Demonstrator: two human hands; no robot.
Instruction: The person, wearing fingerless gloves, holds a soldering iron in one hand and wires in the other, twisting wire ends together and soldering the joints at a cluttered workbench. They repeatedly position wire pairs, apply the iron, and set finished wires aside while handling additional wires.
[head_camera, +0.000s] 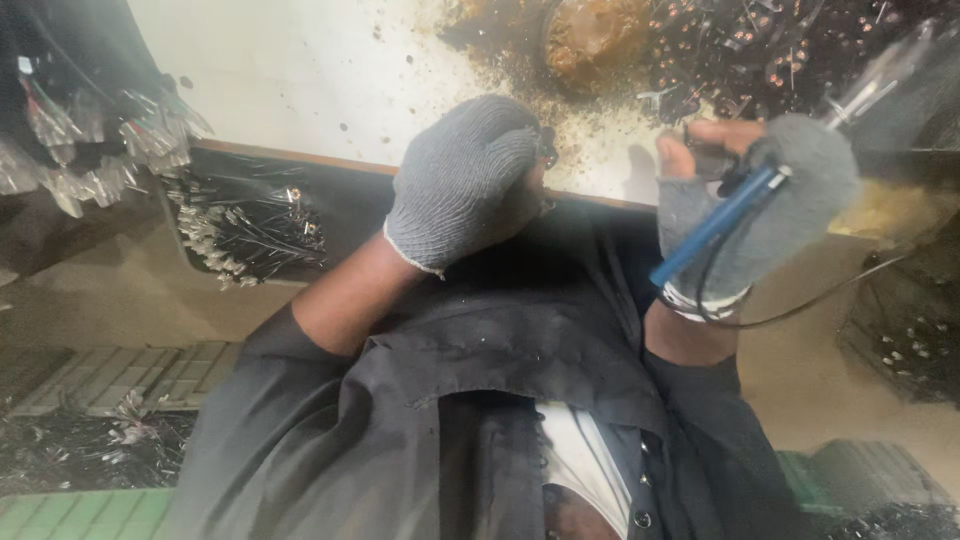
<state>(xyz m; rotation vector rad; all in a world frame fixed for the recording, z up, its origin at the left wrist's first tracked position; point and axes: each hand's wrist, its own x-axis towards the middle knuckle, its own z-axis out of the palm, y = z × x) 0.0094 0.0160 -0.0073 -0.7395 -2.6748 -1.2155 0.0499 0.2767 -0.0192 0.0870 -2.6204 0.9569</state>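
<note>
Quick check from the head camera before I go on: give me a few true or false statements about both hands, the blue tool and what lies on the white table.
1. Both hands wear grey knit gloves. True: the left hand and the right hand are both gloved.
2. The right hand holds a blue-handled tool. True; a dark cord hangs from it.
3. The left hand lies open and flat on the table. False: it is curled into a fist at the table's edge.
4. The white table is spotless. False: brown residue and dark specks cover its far part.
5. The right glove covers the fingers fully. False: bare fingers stick out.
</note>
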